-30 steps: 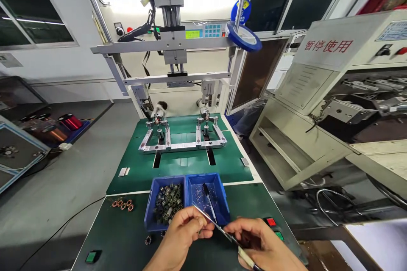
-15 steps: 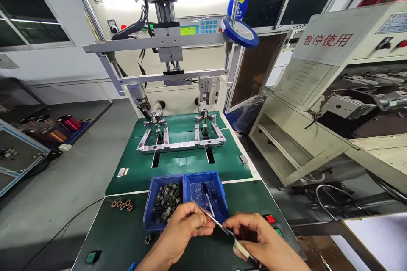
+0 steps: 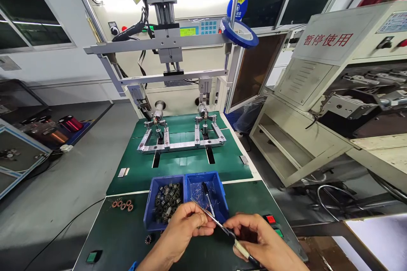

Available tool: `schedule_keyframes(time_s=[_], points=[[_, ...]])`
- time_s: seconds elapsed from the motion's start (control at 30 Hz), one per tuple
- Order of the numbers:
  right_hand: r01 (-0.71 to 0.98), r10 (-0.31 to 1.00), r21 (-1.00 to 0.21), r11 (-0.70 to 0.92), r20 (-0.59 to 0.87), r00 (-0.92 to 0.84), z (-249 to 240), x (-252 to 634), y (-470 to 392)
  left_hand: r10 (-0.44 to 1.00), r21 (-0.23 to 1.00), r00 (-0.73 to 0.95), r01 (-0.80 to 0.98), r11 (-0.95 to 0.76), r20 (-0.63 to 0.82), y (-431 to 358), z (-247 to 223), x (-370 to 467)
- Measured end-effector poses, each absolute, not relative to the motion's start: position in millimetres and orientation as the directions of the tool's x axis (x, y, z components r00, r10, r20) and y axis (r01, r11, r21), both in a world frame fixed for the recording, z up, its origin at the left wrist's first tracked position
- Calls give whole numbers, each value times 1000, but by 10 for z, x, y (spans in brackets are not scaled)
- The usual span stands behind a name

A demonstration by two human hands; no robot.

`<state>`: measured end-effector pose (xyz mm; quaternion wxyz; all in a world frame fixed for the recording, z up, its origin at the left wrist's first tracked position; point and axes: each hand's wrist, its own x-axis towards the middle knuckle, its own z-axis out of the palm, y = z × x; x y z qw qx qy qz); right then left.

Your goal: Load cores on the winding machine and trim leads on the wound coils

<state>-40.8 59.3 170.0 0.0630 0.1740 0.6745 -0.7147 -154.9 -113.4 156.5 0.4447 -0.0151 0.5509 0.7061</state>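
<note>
My right hand (image 3: 254, 235) is closed around the cream-and-black handle of a slim, scissor-like metal tool (image 3: 219, 223). The tool's long thin end slants up and left, over the edge of a blue bin. My left hand (image 3: 189, 228) is closed in a pinch right beside that thin end; what sits between its fingertips is hidden. Just left of my left wrist, a small wound ring coil (image 3: 148, 239) lies on the dark green table (image 3: 124, 237).
One blue bin (image 3: 146, 203) holds many small dark parts. Another blue bin (image 3: 222, 190) contains a black-and-white pen (image 3: 208, 199) and wire scraps. Several copper ring coils (image 3: 123, 205) lie at left. Behind stands a machine with a metal fixture (image 3: 181, 146). Red (image 3: 270, 219) and green (image 3: 279, 233) buttons sit at right.
Both hands and the tool hold nearly the same pose. The whole view has shifted very slightly.
</note>
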Motion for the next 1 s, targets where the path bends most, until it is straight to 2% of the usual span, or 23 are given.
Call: schedule_keyframes(time_s=[0.2,0.27,0.33,0.4,0.47,0.57,0.67,0.8,1.0], points=[[331,130,-931,-153,-351,-927,1676,-416,525,595,769,-615,-639,8,-517,-1132,1563,-1532],[325,171,-929,-177,-354,-919,1673,-377,514,576,800,-652,-600,8,-494,-1211,1545,-1478],[326,270,-932,-157,-358,-894,1630,-296,552,553,875,-724,-484,18,-412,-1381,1491,-1391],[335,411,-942,-38,-320,-854,1523,-192,649,525,956,-805,-285,68,-278,-1641,1397,-1280],[383,554,-912,149,-244,-796,1353,-102,780,480,981,-863,-86,171,-159,-1955,1278,-1170],[553,702,-728,406,-139,-698,1067,-49,932,344,927,-934,44,372,-93,-2410,1096,-1082],[592,695,-577,562,-58,-717,912,-89,953,218,847,-971,36,531,-95,-2695,957,-1133],[580,680,-573,579,-51,-731,982,-169,866,116,800,-993,53,598,-21,-2745,879,-1277],[477,632,-570,669,98,-769,1046,-64,800,124,815,-992,65,576,-9,-2664,940,-1337]])
